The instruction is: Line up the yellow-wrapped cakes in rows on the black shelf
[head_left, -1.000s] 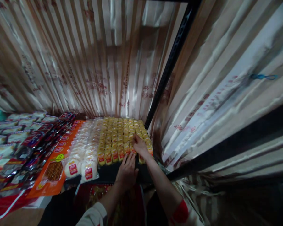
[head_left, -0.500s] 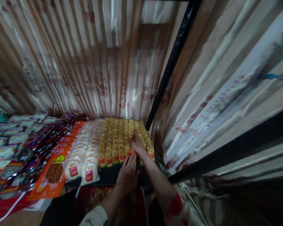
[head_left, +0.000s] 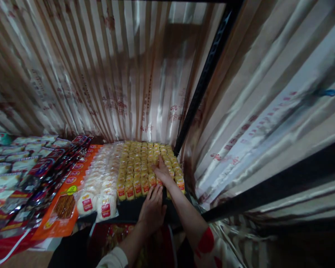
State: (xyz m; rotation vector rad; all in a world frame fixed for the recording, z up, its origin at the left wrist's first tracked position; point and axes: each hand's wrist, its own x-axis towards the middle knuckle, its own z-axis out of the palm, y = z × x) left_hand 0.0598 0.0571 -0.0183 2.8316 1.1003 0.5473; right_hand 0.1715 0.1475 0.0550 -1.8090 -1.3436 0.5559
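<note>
Rows of small yellow packaged snacks [head_left: 134, 167] with red and orange labels stand packed together on a dark shelf. My right hand [head_left: 163, 173] lies over the tops of the right-hand rows, its thumb and fingers apart, touching the packs. Against the front of the same rows, my left hand [head_left: 152, 204] rests with its fingers stretched out and fingertips at the lower edge of the front packs. Neither hand visibly lifts a pack. The right forearm partly hides the front packs.
Left of the yellow packs are rows of white round packaged food [head_left: 106, 204], an orange snack bag [head_left: 60, 214], dark packets [head_left: 44, 171] and pale packets [head_left: 5, 182]. A red bag [head_left: 167, 245] sits below. A black post [head_left: 203, 85] and hanging plastic sheeting [head_left: 128, 74] enclose the shelf.
The view has shifted slightly. Both hands stay at nearly the same place on the yellow packs, with only a slight shift of the right hand's fingers.
</note>
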